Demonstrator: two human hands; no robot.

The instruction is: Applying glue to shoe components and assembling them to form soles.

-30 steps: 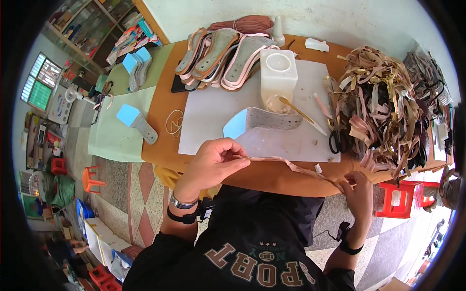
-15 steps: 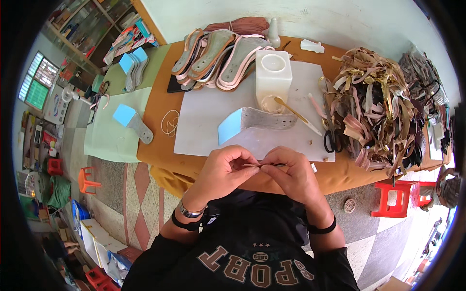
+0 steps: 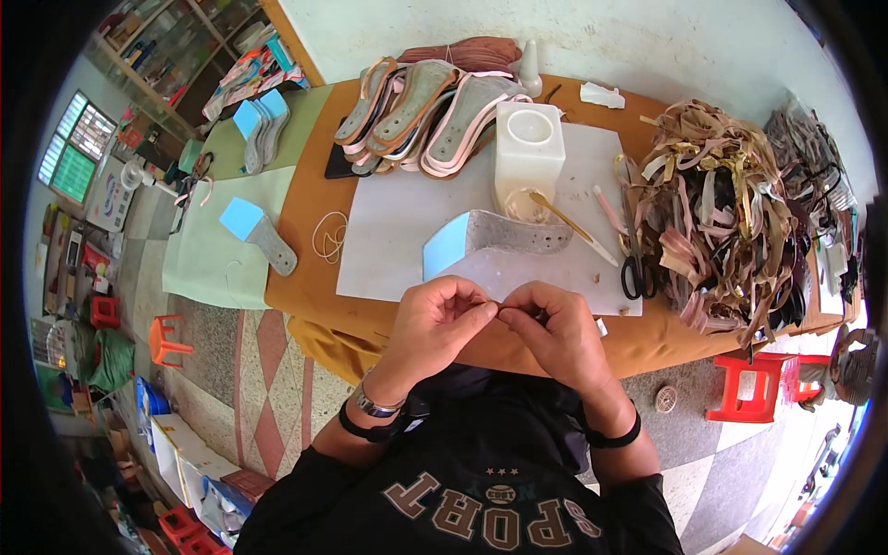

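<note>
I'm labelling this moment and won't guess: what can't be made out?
Head view:
What the left hand and right hand pinch: nearly hidden by their fingers.
Lower layers of the stack of sole-shaped pieces: covered by those on top.
Middle of the heap of strips: under outer strips.
Rest of the black shirt: cut off by the lower edge.
</note>
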